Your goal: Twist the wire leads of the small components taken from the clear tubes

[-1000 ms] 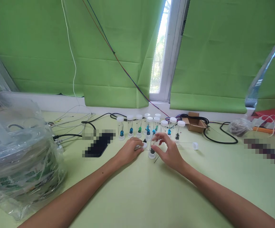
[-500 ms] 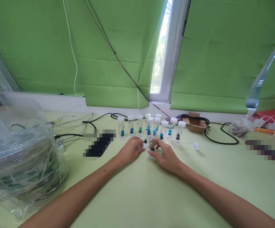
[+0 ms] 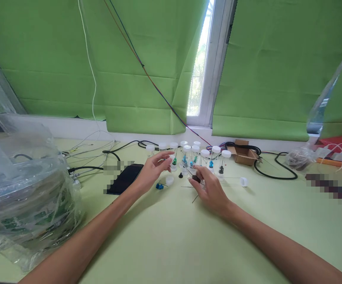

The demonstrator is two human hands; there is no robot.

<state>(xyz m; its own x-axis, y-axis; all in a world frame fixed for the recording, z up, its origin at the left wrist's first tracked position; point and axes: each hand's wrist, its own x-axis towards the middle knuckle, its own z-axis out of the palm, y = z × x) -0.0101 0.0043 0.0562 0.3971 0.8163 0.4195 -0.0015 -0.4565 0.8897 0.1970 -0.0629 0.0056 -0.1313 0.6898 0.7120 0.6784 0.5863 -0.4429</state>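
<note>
My left hand [image 3: 156, 169] is raised over the table with its fingers apart and nothing in them. Below it, a small blue piece [image 3: 159, 186] lies beside a white cap [image 3: 169, 180]. A small black piece [image 3: 180, 175] stands on the table between my hands. My right hand [image 3: 210, 187] pinches a dark brown rounded piece [image 3: 196, 179] with a thin stem; its exact kind is unclear. Thin rods show around those fingers, partly hidden. Just behind stand several clear tubes with white caps [image 3: 226, 154], holding blue, green or dark pieces.
Another clear tube with a white end cap [image 3: 243, 182] lies to the right. Behind it are an open cardboard box [image 3: 245, 157] and black cables [image 3: 286, 177]. A black phone-like slab [image 3: 126, 179] lies left, near plastic-wrapped spools [image 3: 28, 205].
My left hand has let go near the white cap and risen up and left. The blue piece now shows. The upright clear tube in my right hand is no longer seen there; the dark piece is.
</note>
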